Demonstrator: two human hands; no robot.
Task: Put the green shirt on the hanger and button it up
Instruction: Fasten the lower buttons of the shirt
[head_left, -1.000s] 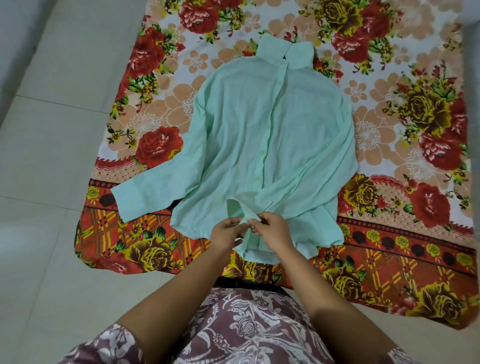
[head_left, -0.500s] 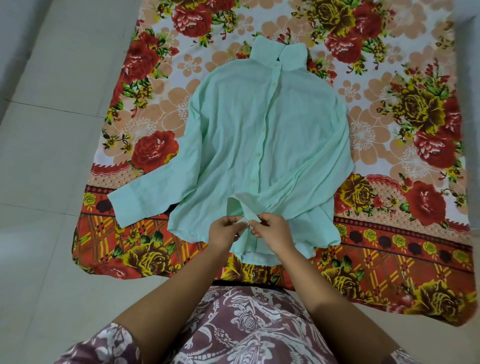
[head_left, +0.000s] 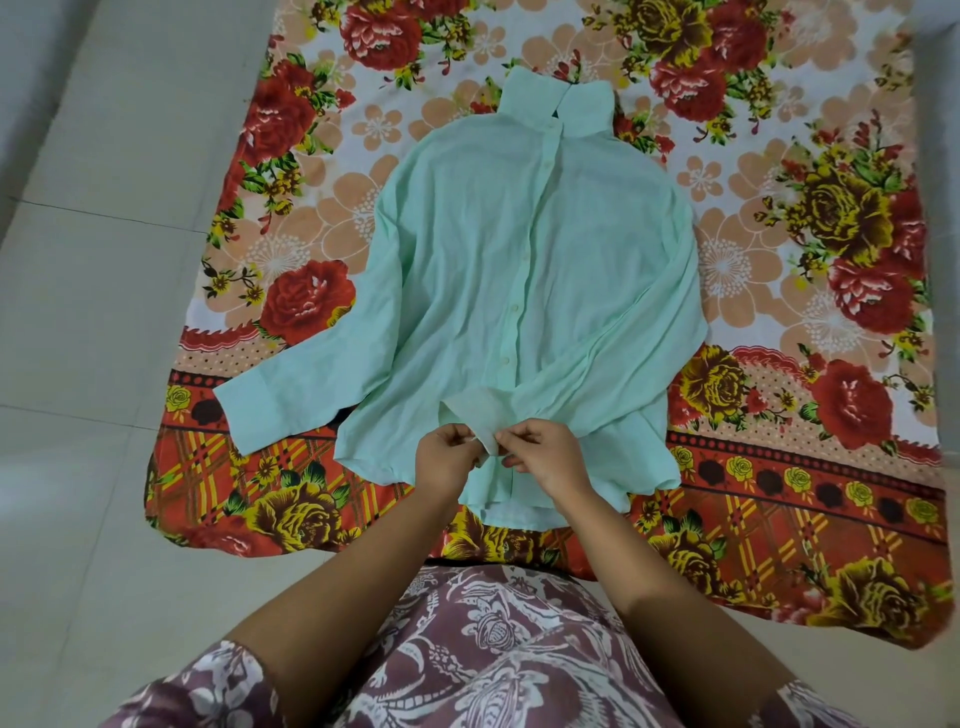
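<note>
The pale green shirt (head_left: 498, 270) lies flat and front up on a flowered cloth, collar at the far end, hem nearest me. Its buttons run closed down the middle as far as the lower part. Near the hem one front edge is folded back. My left hand (head_left: 448, 462) pinches that folded edge. My right hand (head_left: 545, 454) pinches the other front edge right beside it, fingertips nearly touching. A small dark bit shows inside the collar; I cannot tell if it is the hanger.
The flowered cloth (head_left: 810, 270) is spread over a pale tiled floor (head_left: 104, 249). The shirt's left sleeve (head_left: 291, 400) reaches out toward the cloth's left edge. My patterned dress (head_left: 493, 654) fills the bottom of the view.
Both hands stay at the lower placket, and the folded-back front edge has opened out a little wider. The view has shifted slightly.
</note>
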